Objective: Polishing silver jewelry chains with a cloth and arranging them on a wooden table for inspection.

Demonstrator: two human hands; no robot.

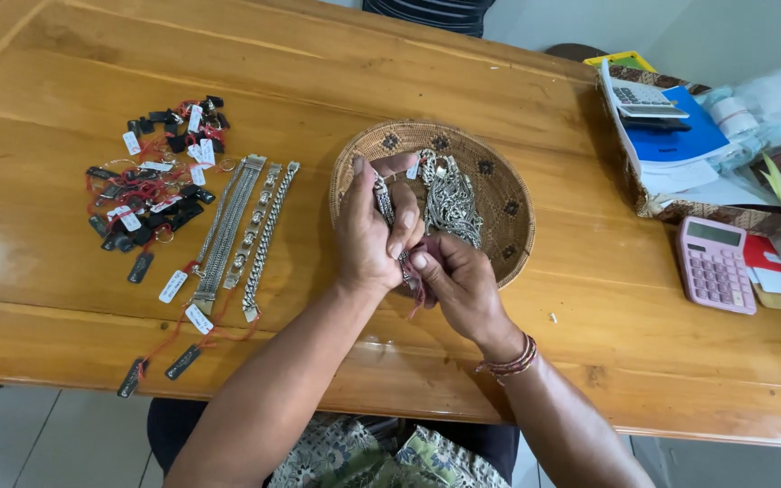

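A silver chain bracelet (384, 201) is hanging upright in the left hand (371, 237), which is closing around it just over the near rim of a round woven basket (508, 226). The right hand (456, 282) is pinching the bracelet's lower end, where a thin red string is trailing, its fingers touching those of the left hand. Inside the basket, more silver chains (450, 201) are lying in a heap. To the left on the wooden desk (65, 81), 4 flat silver bracelets (244, 237) with white tags are lying side by side, and beyond them a pile of dark tags on red strings (157, 172) is spreading. A pink calculator (716, 264) is sitting at the right, near a tray of papers (671, 154).
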